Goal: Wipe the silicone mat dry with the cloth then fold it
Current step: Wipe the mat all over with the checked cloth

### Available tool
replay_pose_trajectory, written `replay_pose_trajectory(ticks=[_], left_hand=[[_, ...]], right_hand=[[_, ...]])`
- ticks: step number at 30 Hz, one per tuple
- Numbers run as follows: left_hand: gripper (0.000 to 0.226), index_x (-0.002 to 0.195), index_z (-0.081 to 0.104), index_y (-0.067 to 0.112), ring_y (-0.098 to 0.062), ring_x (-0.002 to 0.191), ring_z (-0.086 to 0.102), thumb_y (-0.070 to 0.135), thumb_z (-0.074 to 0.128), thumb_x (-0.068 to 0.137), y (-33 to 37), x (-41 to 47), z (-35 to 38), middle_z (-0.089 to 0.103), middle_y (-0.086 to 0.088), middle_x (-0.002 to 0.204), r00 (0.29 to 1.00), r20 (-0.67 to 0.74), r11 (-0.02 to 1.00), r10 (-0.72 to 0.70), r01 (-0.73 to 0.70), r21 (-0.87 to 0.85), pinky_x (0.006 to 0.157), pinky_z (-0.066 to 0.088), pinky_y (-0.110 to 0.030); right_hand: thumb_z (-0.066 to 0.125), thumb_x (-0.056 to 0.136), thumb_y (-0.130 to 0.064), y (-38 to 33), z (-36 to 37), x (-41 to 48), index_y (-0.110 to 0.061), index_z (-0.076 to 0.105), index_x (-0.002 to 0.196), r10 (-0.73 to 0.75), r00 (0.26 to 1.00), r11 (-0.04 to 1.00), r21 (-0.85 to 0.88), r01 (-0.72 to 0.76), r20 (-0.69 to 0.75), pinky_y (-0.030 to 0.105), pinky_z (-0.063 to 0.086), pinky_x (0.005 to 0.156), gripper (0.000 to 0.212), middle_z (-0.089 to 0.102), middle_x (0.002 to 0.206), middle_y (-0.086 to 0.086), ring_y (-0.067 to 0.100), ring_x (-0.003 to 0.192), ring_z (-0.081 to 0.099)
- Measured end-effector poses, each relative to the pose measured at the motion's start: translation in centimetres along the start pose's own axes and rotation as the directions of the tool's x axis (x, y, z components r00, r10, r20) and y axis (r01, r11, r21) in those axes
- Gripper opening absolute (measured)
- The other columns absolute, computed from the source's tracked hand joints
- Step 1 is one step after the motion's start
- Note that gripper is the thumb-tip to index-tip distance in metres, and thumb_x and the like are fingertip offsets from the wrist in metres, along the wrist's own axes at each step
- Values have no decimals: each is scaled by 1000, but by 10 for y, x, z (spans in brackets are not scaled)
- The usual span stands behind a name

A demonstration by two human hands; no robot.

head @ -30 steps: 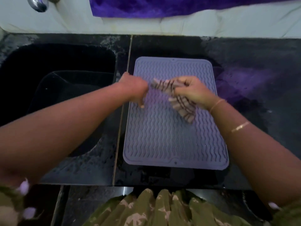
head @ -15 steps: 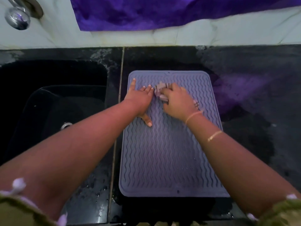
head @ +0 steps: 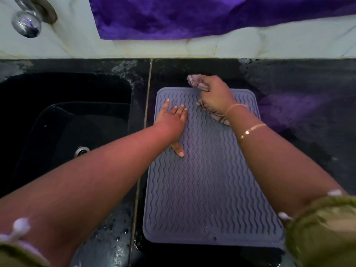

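My left hand (head: 172,120) lies spread flat on the mat (head: 210,182) near the bench's back edge; my right hand (head: 214,95) grips the cloth (head: 217,115). I should wipe in long, firm strokes along the ridges

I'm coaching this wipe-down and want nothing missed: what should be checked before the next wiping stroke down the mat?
1. Silicone mat lies flat and unfolded on the counter: ok.
2. Left hand is pressed flat on the mat's upper left to steady it: ok.
3. Right hand grips the striped cloth: ok.
4. Cloth starts at the far edge: ok, it overhangs the mat's top rim.
5. Stroke path toward the near edge is free: ok on the right side; the left hand blocks the left side.
6. Mat surface already dry: cannot tell; droplets show on the counter near the sink.
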State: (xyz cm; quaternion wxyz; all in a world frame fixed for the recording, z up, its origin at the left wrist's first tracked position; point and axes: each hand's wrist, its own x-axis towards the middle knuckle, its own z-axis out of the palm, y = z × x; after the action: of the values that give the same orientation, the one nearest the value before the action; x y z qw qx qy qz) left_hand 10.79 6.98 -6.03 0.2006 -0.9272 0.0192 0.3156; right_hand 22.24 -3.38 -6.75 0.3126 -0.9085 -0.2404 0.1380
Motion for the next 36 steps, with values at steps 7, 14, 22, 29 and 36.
replay_pose_trajectory(ticks=[7, 14, 22, 29, 36], left_hand=[[144, 146, -16, 3, -26, 146, -5, 84, 56, 53, 2, -2, -3, -11, -11, 158, 999, 12, 999, -32, 32, 13, 111, -14, -53], [147, 147, -16, 3, -26, 146, -3, 83, 60, 50, 0, -1, 0, -9, -11, 158, 1000, -17, 999, -20, 20, -29, 112, -13, -52], [145, 147, -17, 5, -26, 146, -6, 80, 62, 52, -1, -1, 0, -12, -10, 158, 1000, -9, 998, -20, 20, -66, 112, -12, -53], [144, 148, -14, 7, -25, 146, -5, 85, 57, 51, -2, -1, -2, -9, -8, 159, 999, 13, 998, -44, 45, -43, 109, -11, -60], [144, 148, -17, 11, -24, 146, -3, 86, 57, 50, -6, 1, 4, -15, -4, 158, 999, -28, 997, -32, 30, -69, 110, -11, -61]], right_hand=[[58, 82, -19, -9, 20, -7, -13, 45, 133, 19, 998, 872, -488, 14, 62, 47, 45, 92, 53, 43, 131, 11, 35, 120, 43], [57, 81, -18, -6, 13, -47, -17, 50, 130, 139, 984, 908, -410, -82, 110, 41, 47, 90, 50, 53, 127, 10, 32, 114, 52], [52, 84, -14, -5, -6, -12, -22, 59, 122, 139, 989, 989, 59, -136, -50, 35, 46, 92, 40, 67, 113, 8, 26, 107, 60], [56, 81, -20, 0, 32, -47, -25, 53, 127, -55, 997, 923, -378, 70, 50, 43, 45, 93, 47, 50, 131, 10, 35, 115, 49], [52, 84, -28, 13, 38, -146, -28, 52, 128, -172, 973, 875, -430, 221, 152, 40, 45, 84, 44, 51, 128, 1, 29, 111, 50]])
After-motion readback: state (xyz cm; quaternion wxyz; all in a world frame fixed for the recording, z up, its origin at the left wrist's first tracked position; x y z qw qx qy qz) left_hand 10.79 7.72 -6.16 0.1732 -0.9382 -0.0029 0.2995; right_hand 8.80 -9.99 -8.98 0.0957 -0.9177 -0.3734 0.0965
